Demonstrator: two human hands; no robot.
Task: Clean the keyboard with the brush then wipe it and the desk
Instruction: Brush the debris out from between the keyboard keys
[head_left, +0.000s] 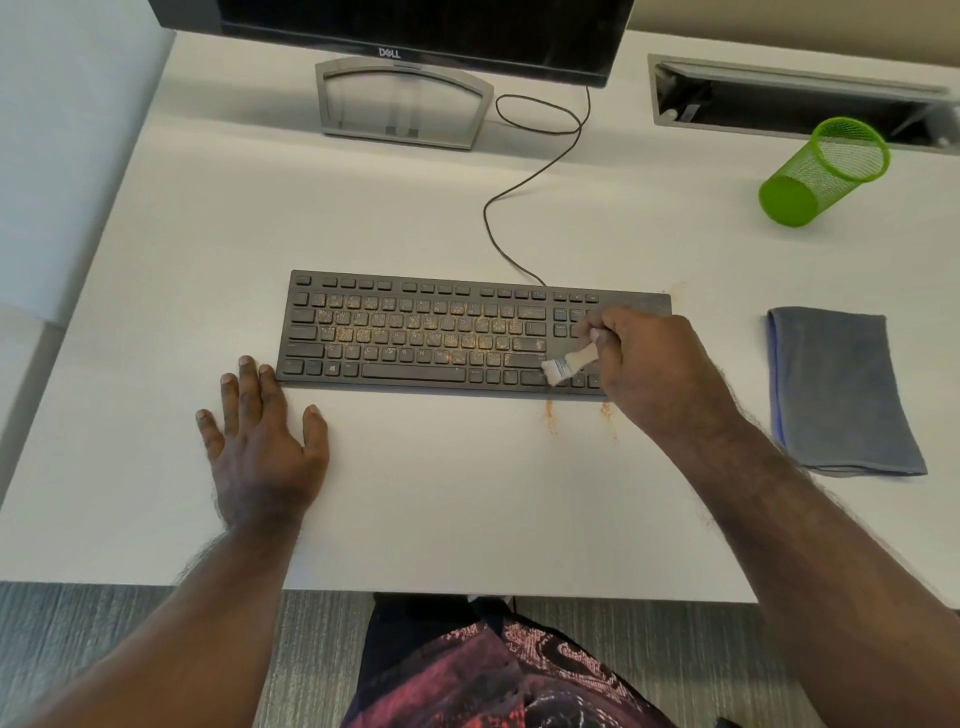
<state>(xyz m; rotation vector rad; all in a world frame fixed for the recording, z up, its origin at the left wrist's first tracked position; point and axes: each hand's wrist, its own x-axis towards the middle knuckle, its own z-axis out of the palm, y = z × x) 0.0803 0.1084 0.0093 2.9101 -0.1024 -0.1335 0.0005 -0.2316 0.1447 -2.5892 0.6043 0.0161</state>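
Note:
A black keyboard (415, 332) lies across the middle of the white desk (415, 493), its keys dusted with orange-brown crumbs. My right hand (654, 369) grips a small pale brush (563, 366) whose bristles touch the keys near the keyboard's lower right. Small piles of orange crumbs (551, 413) lie on the desk just in front of that corner. My left hand (260, 431) rests flat on the desk, fingertips touching the keyboard's front left corner. A folded grey cloth (841, 389) lies on the desk to the right.
A monitor on a grey stand (402, 104) is at the back, with the keyboard's cable (519, 171) looping in front. A green mesh cup (826, 171) lies tipped at the back right, before a grey cable tray (779, 98). The desk's front edge is near my lap.

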